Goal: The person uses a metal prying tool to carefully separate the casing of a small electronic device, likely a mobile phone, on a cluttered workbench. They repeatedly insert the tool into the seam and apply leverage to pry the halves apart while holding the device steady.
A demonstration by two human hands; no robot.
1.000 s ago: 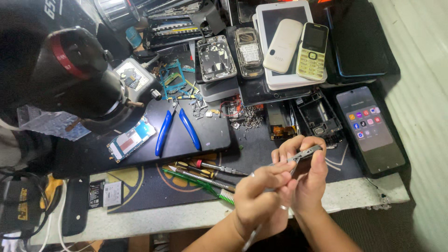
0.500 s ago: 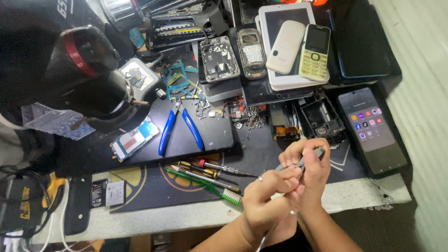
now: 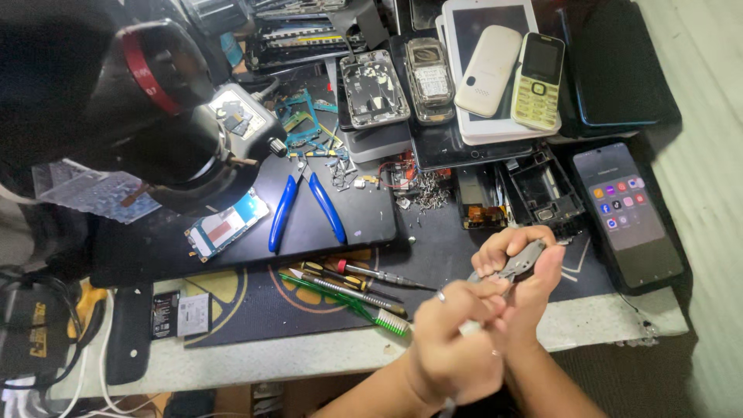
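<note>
My right hand (image 3: pixel 517 272) is closed around a small grey phone part (image 3: pixel 527 258) and holds it just above the dark work mat (image 3: pixel 433 255) near the table's front edge. My left hand (image 3: pixel 457 344) sits in front of it, fingers closed on a thin pale tool (image 3: pixel 469 327) whose tip points at the part. The two hands touch. The tool's tip is hidden between the fingers.
Blue-handled pliers (image 3: pixel 309 205), screwdrivers (image 3: pixel 371 275) and a green toothbrush (image 3: pixel 348 302) lie left of the hands. A lit smartphone (image 3: pixel 631 213) lies to the right. Opened phones, a tablet (image 3: pixel 487 70) and loose screws crowd the back. A black microscope head (image 3: pixel 155 116) hangs over the left.
My left hand has risen and closed in on the right hand, so the two now overlap. The grey part stays in the right hand.
</note>
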